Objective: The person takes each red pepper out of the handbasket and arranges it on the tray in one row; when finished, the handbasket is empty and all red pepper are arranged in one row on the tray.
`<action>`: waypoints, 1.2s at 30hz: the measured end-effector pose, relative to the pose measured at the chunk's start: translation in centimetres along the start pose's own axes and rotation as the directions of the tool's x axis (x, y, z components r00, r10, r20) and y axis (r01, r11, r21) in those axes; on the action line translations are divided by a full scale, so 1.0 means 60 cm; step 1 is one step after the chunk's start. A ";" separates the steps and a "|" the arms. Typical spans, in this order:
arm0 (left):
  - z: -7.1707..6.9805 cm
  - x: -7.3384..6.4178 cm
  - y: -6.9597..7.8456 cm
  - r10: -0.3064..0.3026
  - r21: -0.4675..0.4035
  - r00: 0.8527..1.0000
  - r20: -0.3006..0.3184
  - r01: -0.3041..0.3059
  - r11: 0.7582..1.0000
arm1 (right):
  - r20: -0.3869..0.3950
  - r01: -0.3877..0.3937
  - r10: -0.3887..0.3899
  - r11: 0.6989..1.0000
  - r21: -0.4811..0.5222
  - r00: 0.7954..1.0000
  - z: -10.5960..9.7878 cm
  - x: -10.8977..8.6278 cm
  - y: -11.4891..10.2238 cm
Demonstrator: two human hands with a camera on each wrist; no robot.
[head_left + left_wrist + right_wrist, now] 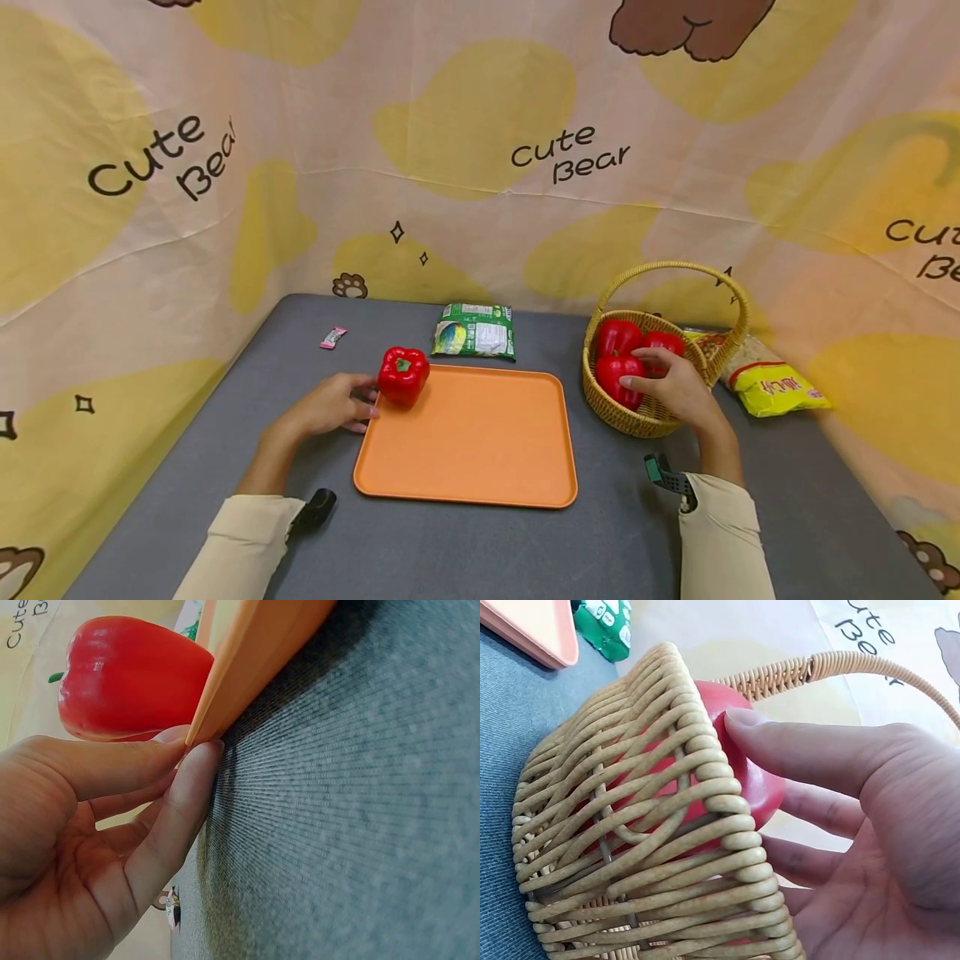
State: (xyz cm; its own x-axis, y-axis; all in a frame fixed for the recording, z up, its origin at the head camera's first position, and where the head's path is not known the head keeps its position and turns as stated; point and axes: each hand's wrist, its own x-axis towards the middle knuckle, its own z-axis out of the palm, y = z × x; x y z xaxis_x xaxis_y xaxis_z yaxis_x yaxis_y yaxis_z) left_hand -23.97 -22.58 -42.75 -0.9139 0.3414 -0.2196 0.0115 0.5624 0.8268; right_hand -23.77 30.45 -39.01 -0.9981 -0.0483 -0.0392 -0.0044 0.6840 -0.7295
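Note:
An orange tray (480, 442) lies on the grey table, and a red bell pepper (403, 377) stands in its far left corner. My left hand (333, 408) pinches the tray's left rim between thumb and fingers, right beside that pepper, as the left wrist view shows. Over the wicker basket (637, 427) at the right, my right hand (675, 390) grips a red bell pepper (619, 379), thumb on its near side and fingers curled behind it. Two more red bell peppers, a left one (619, 337) and a right one (663, 342), sit deeper in the basket. The wicker hides part of the gripped pepper in the right wrist view.
Behind the tray lies a green packet (474, 330). A small pink-wrapped sweet (333, 337) is at the far left. Right of the basket, a yellow packet (776, 387) rests on the table. The basket's tall handle (678, 265) arches above it. Printed cloth hangs around the table.

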 end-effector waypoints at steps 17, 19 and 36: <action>0.001 0.000 -0.002 -0.007 -0.007 1.000 0.006 0.007 1.000 | 0.005 0.028 -0.028 0.997 0.065 1.000 -0.001 0.000 -0.002; 0.001 0.000 -0.001 -0.004 -0.006 1.000 0.007 0.004 1.000 | -0.018 0.033 -0.032 0.997 0.067 0.999 -0.005 -0.003 -0.008; -0.002 0.000 0.001 0.008 -0.020 1.000 0.010 -0.008 1.000 | -0.061 0.155 -0.149 0.984 0.092 0.987 -0.036 -0.050 -0.098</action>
State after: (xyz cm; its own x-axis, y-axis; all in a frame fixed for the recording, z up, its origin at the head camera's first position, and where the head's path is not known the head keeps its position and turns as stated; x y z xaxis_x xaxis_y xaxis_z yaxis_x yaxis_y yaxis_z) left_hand -24.03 -22.63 -42.67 -0.9098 0.3534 -0.2175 0.0111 0.5447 0.8386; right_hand -20.88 28.16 -33.15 -0.9881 -0.1056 0.1118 -0.1529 0.5985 -0.7864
